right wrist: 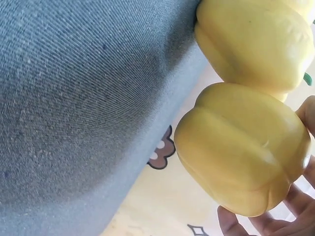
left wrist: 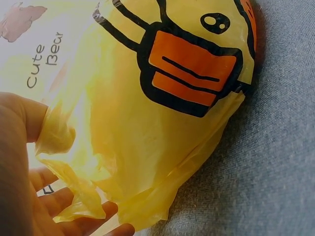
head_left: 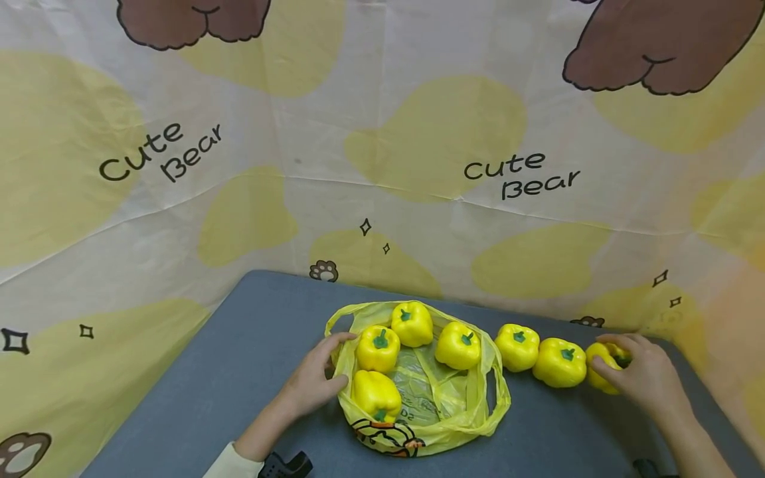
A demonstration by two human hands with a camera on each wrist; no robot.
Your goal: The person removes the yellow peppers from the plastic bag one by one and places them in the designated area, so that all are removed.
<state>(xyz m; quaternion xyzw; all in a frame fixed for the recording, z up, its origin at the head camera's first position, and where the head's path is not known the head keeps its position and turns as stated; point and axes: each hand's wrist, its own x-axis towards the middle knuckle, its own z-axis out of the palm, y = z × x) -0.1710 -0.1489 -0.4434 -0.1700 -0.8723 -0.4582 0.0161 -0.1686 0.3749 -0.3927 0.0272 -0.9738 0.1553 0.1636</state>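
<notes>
My left hand [head_left: 312, 380] holds the left rim of a yellow plastic bag [head_left: 457, 431] that lies with its mouth spread wide. In the left wrist view the thumb shows through the film of the bag, which bears a cartoon print [left wrist: 192, 69]. Several yellow bell peppers, one of them the front-left pepper [head_left: 375, 393], sit inside along the bag's left, back and right sides. At the far right, my right hand [head_left: 648, 377] grips a yellow bell pepper [head_left: 600, 366] between thumb and fingers. The right wrist view shows this pepper [right wrist: 241, 147] close against its neighbour.
Two more yellow bell peppers, a nearer one [head_left: 517, 347] and a middle one [head_left: 559, 362], stand in a row between the bag and my right hand. A blue-grey table [head_left: 239, 352] carries everything. A patterned cloth [head_left: 382, 133] hangs behind its back edge.
</notes>
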